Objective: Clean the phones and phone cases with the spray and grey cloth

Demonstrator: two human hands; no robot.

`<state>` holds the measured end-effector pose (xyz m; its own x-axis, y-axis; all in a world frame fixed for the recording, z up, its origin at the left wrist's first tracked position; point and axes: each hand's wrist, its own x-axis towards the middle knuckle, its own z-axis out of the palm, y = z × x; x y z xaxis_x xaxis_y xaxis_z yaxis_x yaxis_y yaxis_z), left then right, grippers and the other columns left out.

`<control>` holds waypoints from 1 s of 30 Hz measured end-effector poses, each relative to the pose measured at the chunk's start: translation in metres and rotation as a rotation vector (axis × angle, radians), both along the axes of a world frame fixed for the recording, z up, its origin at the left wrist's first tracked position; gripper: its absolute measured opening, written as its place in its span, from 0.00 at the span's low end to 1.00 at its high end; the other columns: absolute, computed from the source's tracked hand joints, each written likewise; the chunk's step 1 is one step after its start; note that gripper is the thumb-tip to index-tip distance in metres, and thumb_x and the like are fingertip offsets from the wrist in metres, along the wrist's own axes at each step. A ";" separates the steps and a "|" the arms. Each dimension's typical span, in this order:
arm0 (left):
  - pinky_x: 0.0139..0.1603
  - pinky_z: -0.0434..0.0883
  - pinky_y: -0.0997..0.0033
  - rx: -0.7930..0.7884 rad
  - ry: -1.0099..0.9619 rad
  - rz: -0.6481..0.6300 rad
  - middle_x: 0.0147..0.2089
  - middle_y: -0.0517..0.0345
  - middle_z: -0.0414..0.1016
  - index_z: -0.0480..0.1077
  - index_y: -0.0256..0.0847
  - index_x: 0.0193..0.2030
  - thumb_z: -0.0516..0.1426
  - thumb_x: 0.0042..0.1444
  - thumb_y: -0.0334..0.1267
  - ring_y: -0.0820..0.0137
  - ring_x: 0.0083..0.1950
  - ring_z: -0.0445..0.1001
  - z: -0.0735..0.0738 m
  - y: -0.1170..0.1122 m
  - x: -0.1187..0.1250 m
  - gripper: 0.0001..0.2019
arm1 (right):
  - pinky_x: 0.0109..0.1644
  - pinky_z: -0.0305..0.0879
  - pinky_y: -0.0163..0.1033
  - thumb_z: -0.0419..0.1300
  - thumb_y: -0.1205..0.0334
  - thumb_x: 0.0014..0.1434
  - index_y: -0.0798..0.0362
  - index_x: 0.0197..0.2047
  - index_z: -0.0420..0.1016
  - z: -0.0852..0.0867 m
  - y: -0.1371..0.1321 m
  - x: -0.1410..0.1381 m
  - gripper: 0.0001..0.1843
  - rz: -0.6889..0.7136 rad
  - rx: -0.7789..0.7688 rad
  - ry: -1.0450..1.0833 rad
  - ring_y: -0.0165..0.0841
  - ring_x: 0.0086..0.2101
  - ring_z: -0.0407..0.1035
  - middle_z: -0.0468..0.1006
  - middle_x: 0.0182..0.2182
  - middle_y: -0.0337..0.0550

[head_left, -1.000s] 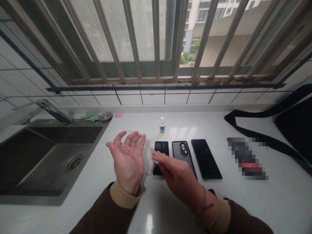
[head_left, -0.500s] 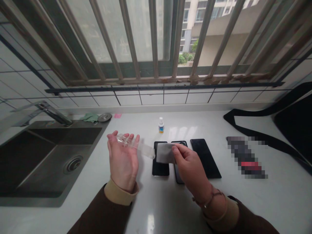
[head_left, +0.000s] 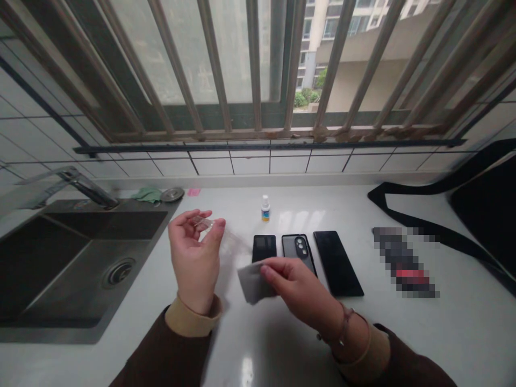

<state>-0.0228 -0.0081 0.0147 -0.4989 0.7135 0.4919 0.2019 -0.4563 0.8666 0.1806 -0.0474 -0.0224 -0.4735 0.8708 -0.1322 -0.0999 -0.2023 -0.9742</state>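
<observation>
White counter (head_left: 342,209); hands (head_left: 194,271) (head_left: 308,293) pinch clear plastic (head_left: 231,239), grey sheet (head_left: 255,285).

A glossy white surface (head_left: 342,204) has a sink (head_left: 88,330) set into its left side, with a pink slip (head_left: 194,192) near the back edge and a small white bottle (head_left: 265,210) standing upright near the middle. Nearer than the bottle, a black phone (head_left: 265,248), a dark phone case (head_left: 292,251) and a larger black flat device (head_left: 338,263) lie side by side, the first two partly hidden. Farther right lie a pixelated item (head_left: 403,263), too obscured to identify, and a black strap (head_left: 419,224) looping beside a large black object (head_left: 487,209).
</observation>
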 end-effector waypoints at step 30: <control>0.66 0.66 0.39 -0.598 1.232 -0.143 0.60 0.27 0.75 0.80 0.36 0.50 0.52 0.74 0.52 0.39 0.65 0.71 -0.022 0.039 0.024 0.22 | 0.75 0.60 0.45 0.63 0.66 0.71 0.54 0.48 0.88 0.010 -0.006 0.002 0.11 0.695 0.709 -0.421 0.31 0.35 0.83 0.90 0.37 0.42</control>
